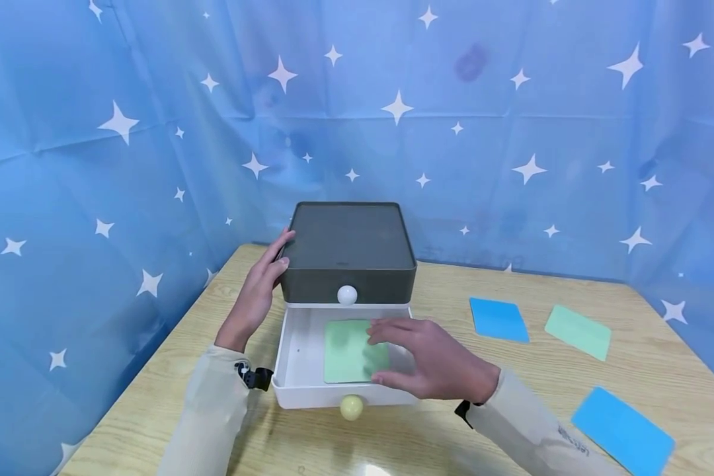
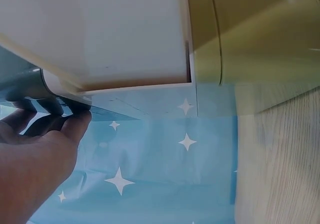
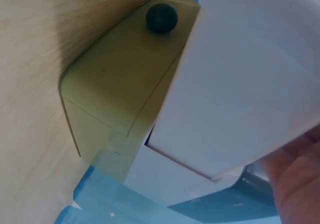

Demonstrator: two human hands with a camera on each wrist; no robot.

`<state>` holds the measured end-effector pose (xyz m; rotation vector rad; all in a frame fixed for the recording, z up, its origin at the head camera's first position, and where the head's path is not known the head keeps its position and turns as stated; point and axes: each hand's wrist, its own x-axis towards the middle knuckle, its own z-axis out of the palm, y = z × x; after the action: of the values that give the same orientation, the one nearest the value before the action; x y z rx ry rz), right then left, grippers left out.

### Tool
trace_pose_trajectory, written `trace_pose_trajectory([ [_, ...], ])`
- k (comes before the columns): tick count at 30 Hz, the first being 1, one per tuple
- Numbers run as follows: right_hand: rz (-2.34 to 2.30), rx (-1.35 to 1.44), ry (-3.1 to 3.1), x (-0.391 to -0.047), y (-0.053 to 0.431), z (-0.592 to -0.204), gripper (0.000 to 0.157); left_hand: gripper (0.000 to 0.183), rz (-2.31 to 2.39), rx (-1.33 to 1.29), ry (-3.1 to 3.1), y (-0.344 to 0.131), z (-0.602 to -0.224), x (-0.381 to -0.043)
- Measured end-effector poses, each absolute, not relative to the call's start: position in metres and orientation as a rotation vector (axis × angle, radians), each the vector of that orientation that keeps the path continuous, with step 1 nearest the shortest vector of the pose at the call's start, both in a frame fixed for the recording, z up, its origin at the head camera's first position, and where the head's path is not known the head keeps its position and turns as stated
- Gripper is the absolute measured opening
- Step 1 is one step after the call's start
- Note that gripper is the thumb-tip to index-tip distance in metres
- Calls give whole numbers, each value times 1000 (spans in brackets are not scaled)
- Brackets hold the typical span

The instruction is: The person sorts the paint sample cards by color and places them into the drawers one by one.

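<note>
A small drawer box with a dark grey top (image 1: 351,235) stands on the table, and its white drawer (image 1: 303,344) is pulled out toward me. A light green card (image 1: 351,354) lies in that drawer. My left hand (image 1: 258,287) rests against the left side of the grey top, its fingertips (image 2: 77,124) at the grey wall in the left wrist view. Over the right part of the drawer is my right hand (image 1: 419,357), fingers and thumb apart, overlapping the card's right edge. In the right wrist view, part of my right hand (image 3: 300,184) shows at the right border.
To the right on the wooden table (image 1: 452,311) lie a blue card (image 1: 500,319), another light green card (image 1: 578,332) and a nearer blue card (image 1: 623,430). A yellowish bottom section (image 3: 115,79) with a dark knob (image 3: 161,18) sits below the white drawer. A starry blue curtain (image 1: 357,145) hangs behind.
</note>
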<state>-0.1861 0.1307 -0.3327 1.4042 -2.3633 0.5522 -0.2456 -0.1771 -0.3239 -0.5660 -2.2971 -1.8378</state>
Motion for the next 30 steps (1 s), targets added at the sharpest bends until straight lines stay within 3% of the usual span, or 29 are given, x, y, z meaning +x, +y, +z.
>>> trace_pose_trajectory([
  [7, 697, 1359, -2220, -186, 154, -331, 26, 52, -1845, -572, -2279, -177, -323, -246],
  [17, 621, 1101, -2289, -186, 205, -322, 35, 52, -1848, -561, -2277, -175, -327, -246],
  [30, 677, 608, -2706, -225, 287, -340, 24, 52, -1852, -555, -2285, -174, -326, -246],
])
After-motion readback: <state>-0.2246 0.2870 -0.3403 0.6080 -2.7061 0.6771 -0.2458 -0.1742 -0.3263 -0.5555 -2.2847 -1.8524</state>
